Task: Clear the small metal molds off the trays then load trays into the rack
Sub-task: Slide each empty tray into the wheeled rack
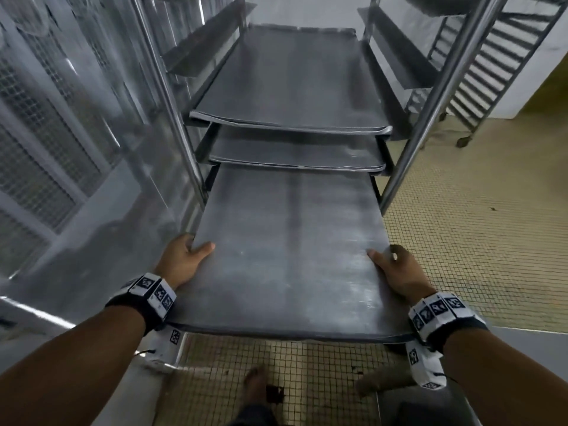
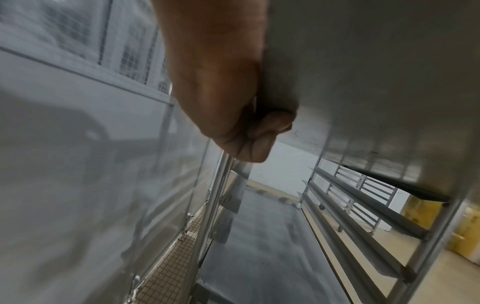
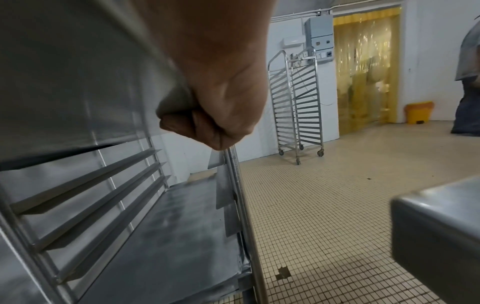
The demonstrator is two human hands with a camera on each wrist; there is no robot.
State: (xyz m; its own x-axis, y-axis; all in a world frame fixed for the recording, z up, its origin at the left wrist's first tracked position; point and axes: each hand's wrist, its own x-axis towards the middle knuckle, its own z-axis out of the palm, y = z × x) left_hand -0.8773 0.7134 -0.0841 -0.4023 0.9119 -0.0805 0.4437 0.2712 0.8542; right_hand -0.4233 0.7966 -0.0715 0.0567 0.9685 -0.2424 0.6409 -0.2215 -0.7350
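Observation:
A bare grey metal tray point(image 1: 289, 241) is held level, its far end between the rack's point(image 1: 408, 142) front posts and below two trays that sit on the runners. My left hand point(image 1: 184, 256) grips its left edge, thumb on top, fingers curled underneath point(image 2: 249, 131). My right hand point(image 1: 396, 269) grips the right edge the same way, fingers point(image 3: 197, 123) wrapped under the tray point(image 3: 78, 72). The tray's underside point(image 2: 376, 82) fills the upper right of the left wrist view. No small molds are in view.
A steel wall with mesh panels point(image 1: 61, 149) runs close on the left. An empty wheeled rack point(image 3: 298, 107) stands at the far wall by a yellow strip curtain point(image 3: 363, 67). A steel table corner point(image 3: 439, 236) juts in at right. A person point(image 3: 467, 72) stands far right.

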